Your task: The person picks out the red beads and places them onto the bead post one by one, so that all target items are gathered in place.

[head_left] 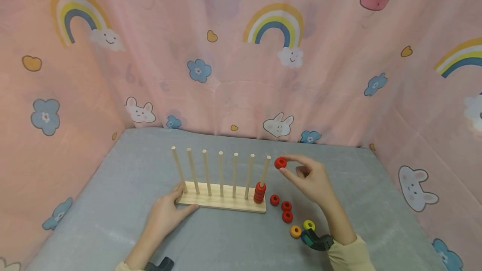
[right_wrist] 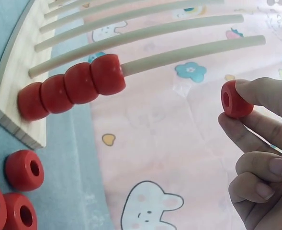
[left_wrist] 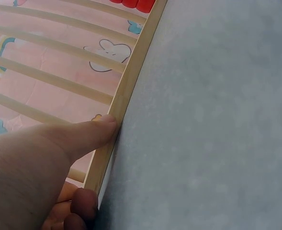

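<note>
A pale wooden board (head_left: 226,203) with a row of several upright pegs lies across the grey cloth. My left hand (head_left: 163,212) grips its left end, the thumb (left_wrist: 95,132) along the front edge and the other fingers round the end. Several red beads (head_left: 259,193) are stacked on the rightmost peg (right_wrist: 193,55). Beside the top of that peg, my right hand (head_left: 310,179) pinches one red bead (right_wrist: 236,99) between thumb and fingertips. The bead's hole faces the pegs in the right wrist view. The other pegs (head_left: 221,175) are bare.
Loose red beads (head_left: 286,211) lie right of the board, with an orange bead (head_left: 295,231) and a yellow bead (head_left: 309,225) nearer the right wrist. A dark wrist strap (head_left: 318,241) partly covers a blue bead there. A pink patterned curtain (head_left: 233,95) stands behind.
</note>
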Available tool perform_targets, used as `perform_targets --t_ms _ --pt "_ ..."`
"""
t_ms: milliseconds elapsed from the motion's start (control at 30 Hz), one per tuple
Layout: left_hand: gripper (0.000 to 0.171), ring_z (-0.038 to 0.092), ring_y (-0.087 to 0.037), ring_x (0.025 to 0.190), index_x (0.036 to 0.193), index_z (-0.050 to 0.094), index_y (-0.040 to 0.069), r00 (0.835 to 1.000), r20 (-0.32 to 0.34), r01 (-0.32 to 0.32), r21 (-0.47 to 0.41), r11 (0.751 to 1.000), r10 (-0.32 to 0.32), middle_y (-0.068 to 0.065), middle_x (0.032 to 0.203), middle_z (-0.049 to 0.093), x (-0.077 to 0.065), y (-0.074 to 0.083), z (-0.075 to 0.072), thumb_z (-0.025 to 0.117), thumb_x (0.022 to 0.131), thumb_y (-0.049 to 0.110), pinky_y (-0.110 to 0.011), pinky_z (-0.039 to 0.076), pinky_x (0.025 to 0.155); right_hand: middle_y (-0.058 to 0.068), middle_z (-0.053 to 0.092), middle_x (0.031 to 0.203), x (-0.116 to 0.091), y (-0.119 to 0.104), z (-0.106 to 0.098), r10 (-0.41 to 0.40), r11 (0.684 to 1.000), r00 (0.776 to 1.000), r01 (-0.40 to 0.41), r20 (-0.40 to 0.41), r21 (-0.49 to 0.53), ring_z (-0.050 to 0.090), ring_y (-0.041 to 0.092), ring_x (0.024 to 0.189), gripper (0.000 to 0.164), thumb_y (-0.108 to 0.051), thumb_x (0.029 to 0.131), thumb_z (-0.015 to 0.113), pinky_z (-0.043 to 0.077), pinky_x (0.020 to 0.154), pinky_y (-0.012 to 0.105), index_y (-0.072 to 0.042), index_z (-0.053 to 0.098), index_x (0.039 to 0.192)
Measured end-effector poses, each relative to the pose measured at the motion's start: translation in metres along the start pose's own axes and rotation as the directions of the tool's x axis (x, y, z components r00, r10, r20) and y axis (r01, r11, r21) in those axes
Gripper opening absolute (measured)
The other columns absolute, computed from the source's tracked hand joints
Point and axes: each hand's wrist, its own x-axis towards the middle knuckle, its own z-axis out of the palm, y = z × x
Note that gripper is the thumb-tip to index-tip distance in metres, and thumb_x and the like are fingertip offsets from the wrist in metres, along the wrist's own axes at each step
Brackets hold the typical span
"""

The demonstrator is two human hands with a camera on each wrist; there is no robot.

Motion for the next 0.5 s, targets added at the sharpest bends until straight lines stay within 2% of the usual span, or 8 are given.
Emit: perform_targets --t_ms 133,233,333,500 --pt "0.089 0.058 -0.046 0.135 0.149 0.056 -0.004 1.0 0.001 0.004 0.004 1.0 -0.004 -0.021 0.155 0.053 0.0 0.0 0.0 0.089 0.085 0.048 -0.06 0.055 0.1 -0.005 0.04 0.06 0.003 -0.006 0.0 -0.024 1.0 1.0 0.024 -0.007 0.008 0.024 0.0 0.044 0.03 -0.009 0.092 0.083 0.025 0.039 0.023 -0.012 0.079 0.122" --pt "0.089 0.058 -0.046 0.135 0.149 0.056 -0.004 1.0 0.004 0.008 0.004 1.0 -0.008 -0.021 0.155 0.052 0.001 0.0 0.0 0.089 0.085 0.049 -0.059 0.055 0.1 -0.004 0.051 0.068 0.005 -0.008 0.0 -0.047 0.999 0.999 0.047 -0.017 0.012 0.024 -0.001 0.043 0.03 -0.008 0.092 0.083 0.025 0.039 0.023 -0.012 0.079 0.121" --pt "0.09 0.057 -0.045 0.136 0.15 0.055 -0.003 1.0 0.008 0.012 0.003 1.0 -0.012 -0.02 0.155 0.052 0.001 0.001 0.0 0.088 0.085 0.049 -0.059 0.055 0.101 -0.003 0.051 0.068 0.007 -0.011 0.0 -0.06 0.998 0.998 0.06 -0.025 0.022 0.023 -0.002 0.044 0.029 -0.007 0.092 0.083 0.024 0.039 0.023 -0.012 0.079 0.121" --pt "0.09 0.057 -0.045 0.136 0.15 0.055 -0.003 1.0 0.008 0.012 0.005 1.0 -0.012 -0.02 0.155 0.052 0.001 0.0 0.0 0.088 0.085 0.049 -0.06 0.055 0.101 -0.004 0.036 0.057 0.009 -0.016 0.001 -0.078 0.996 0.996 0.079 -0.04 0.033 0.023 -0.001 0.045 0.031 -0.004 0.091 0.083 0.023 0.039 0.023 -0.011 0.079 0.121"
